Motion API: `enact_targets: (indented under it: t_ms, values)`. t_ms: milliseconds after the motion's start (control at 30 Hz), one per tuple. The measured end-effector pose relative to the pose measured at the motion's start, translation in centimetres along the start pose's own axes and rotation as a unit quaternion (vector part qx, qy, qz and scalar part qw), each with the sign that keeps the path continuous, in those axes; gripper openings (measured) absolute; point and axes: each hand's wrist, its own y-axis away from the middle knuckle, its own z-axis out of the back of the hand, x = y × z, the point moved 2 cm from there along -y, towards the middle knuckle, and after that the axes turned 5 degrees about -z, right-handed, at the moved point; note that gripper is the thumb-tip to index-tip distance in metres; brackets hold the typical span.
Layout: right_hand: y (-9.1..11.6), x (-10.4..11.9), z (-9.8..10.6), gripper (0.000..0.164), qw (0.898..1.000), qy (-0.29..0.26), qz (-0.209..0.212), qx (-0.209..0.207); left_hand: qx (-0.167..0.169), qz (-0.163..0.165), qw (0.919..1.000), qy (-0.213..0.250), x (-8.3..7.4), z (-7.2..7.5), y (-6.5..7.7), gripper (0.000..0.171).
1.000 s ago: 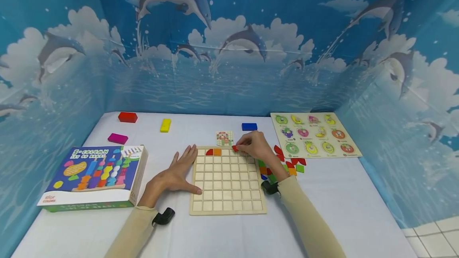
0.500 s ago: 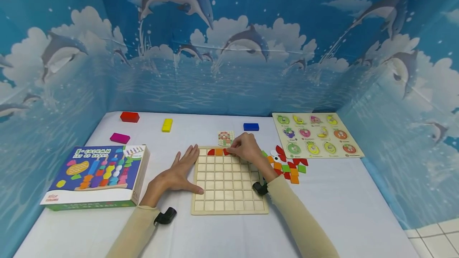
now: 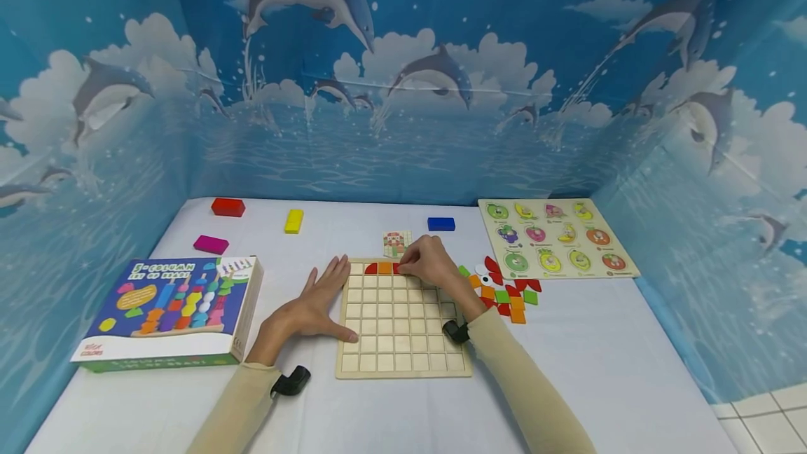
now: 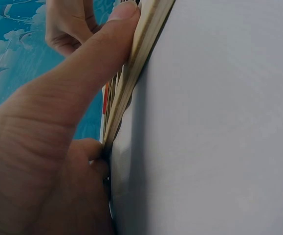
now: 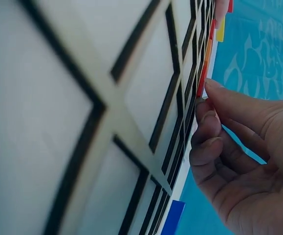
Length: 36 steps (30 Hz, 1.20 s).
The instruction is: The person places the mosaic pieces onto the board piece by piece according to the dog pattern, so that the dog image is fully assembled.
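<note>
A wooden grid board (image 3: 403, 328) lies flat on the white table. Fingers spread, my left hand (image 3: 309, 308) rests along its left side, with the thumb on the edge in the left wrist view. In the top row sit a red curved tile (image 3: 371, 269) and an orange square tile (image 3: 384, 268). My right hand (image 3: 431, 262) pinches another red tile (image 3: 396, 268) at the cell just right of the orange one; the fingertips partly cover it. Behind the board lies a small pattern card (image 3: 396, 242), partly hidden by the right hand.
Loose red, orange and green tiles (image 3: 517, 303) lie right of the board. A fruit puzzle board (image 3: 555, 238) is at back right, and a toy box (image 3: 170, 310) at left. Blue (image 3: 441, 224), yellow (image 3: 293, 221), red (image 3: 228, 207) and magenta (image 3: 211, 244) blocks stand toward the back.
My right hand has moved left along the top row with the red tile, bringing it beside the orange tile. The left hand stays in place on the board.
</note>
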Motion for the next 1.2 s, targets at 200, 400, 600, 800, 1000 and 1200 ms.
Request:
enact_targets:
  t_ms: [200,400,600,800,1000,1200]
  values:
    - [0.2,0.1,0.8,0.004,1.0,-0.002,0.015,0.02,0.002,-0.001,1.0,-0.003,-0.1,0.1,0.2,0.152]
    - [2.0,-0.2,3.7,0.01,0.998,-0.011,0.057,0.031,-0.009,-0.018,0.9996,0.021,-0.4,0.4,0.6,0.151]
    - [5.7,-2.6,7.8,0.016,0.998,0.001,0.067,-0.005,-0.011,-0.02,0.9997,0.012,0.0,-0.1,0.4,0.152]
    - [9.0,-6.2,11.3,0.018,0.998,0.02,-0.015,-0.059,-0.008,-0.019,0.9997,0.012,-0.3,0.0,0.5,0.151]
    - [10.8,-10.0,13.3,0.019,0.991,0.05,-0.085,-0.087,0.001,-0.02,0.9997,0.014,-0.9,0.3,0.7,0.149]
    - [12.0,-12.8,14.6,0.017,0.986,0.05,-0.138,-0.086,-0.007,-0.03,0.9994,0.019,-0.2,-0.1,0.5,0.151]
